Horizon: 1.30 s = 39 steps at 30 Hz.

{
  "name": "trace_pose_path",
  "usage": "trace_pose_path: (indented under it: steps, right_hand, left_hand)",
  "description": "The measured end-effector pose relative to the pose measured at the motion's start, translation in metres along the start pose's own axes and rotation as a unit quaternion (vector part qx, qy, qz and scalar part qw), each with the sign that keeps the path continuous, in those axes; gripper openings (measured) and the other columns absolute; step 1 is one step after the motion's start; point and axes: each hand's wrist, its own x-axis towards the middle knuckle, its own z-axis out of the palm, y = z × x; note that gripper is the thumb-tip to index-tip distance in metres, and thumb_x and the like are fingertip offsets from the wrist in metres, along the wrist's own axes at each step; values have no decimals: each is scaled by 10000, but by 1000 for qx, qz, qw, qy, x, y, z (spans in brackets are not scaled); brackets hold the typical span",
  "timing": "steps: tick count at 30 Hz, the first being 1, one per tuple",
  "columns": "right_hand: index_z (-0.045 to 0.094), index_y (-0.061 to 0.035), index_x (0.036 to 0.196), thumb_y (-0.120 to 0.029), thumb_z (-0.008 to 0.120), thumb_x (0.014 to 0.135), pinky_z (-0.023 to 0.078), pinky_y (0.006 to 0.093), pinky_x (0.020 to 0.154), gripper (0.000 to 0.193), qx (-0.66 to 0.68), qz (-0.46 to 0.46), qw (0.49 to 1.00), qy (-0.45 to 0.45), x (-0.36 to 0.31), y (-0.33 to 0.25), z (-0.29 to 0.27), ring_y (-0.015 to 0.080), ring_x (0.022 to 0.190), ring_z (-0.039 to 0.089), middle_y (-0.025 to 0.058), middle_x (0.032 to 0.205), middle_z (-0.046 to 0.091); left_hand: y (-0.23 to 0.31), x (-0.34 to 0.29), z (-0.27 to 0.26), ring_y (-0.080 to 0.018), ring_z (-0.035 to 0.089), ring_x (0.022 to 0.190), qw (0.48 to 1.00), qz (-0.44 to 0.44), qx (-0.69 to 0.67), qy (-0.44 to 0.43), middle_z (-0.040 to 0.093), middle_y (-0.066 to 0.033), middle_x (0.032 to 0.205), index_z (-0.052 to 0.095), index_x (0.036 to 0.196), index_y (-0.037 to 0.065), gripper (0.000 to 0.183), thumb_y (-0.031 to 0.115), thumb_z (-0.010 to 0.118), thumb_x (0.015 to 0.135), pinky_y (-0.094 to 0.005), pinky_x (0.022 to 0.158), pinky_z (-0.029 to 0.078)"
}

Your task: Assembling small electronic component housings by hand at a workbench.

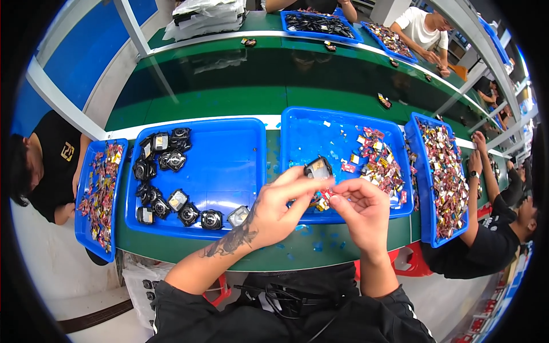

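View: head camera, looking down on a green tabletop.
Left hand: centre of frame, tattooed forearm entering from the lower edge; fingers closed on a small dark watch body, held up over the near edge of the middle tray.
Right hand: just right of centre, close beside the left hand; fingers pinched narrow on a small red-and-white scrap just under the watch body.
Watch body: centre of frame, above both hands, slightly tilted, grey face showing.
Middle tray: blue, centre right; heap of small coloured wrappers in its right half, bare blue in its left half with a few loose bits.
Left tray: blue, centre left; a curved row of dark watch bodies along its left and lower sides.
Right tray: blue, right of frame, full of coloured wrappers.
Far-left tray: blue, left edge, also holding wrappers, beside a person in a black shirt.
Right edge: another person's arms reaching toward the right tray.
Top of frame: two more blue trays across the tabletop, a person in white at the upper right, white bags at the upper left.
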Motion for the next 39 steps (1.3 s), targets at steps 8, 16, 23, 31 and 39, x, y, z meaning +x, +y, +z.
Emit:
trace_pose_path:
  steps: [8,16,23,31,39]
  right_hand:
    - [647,42,967,63,624,879,548,252,818,94,-7,8,999,-50,4,-7,-8,137,968,619,92,1013,618]
    - [618,29,1022,64,634,860,527,241,762,167,-66,-56,996,-28,-8,-1,-4,134,943,604,95,1028,603]
    - [603,28,1002,57,717,804,505,221,700,231,-132,-104,983,73,0,7,10,101,788,616,55,870,629]
    - [587,3,1026,49,732,776,475,212,662,292,-180,-129,969,113,2,20,13,100,745,568,48,879,607]
    - [548,-12,1195,61,687,800,479,201,648,426,-75,-59,991,89,9,11,21,91,843,547,34,969,547]
  left_hand:
    - [2,-1,-4,-200,673,878,923,151,352,-40,643,-118,1002,712,1094,57,295,-52,666,824,-286,733,540]
    - [-3,-1,-5,-173,653,964,969,-238,-5,-61,657,-130,1086,673,1049,-89,190,-1,660,882,-280,850,558]
    - [-5,-3,0,-158,623,1052,992,-116,-32,-29,644,-128,1172,611,1207,-60,308,-4,625,905,-269,899,529]
    - [-14,-6,6,-157,609,1080,987,-123,-107,-9,608,-141,1246,510,1332,-43,426,-65,571,910,-267,933,506]
    - [-6,-6,10,-161,596,1106,985,-96,-143,24,588,-211,1252,280,1485,44,632,-59,542,920,-278,912,500]
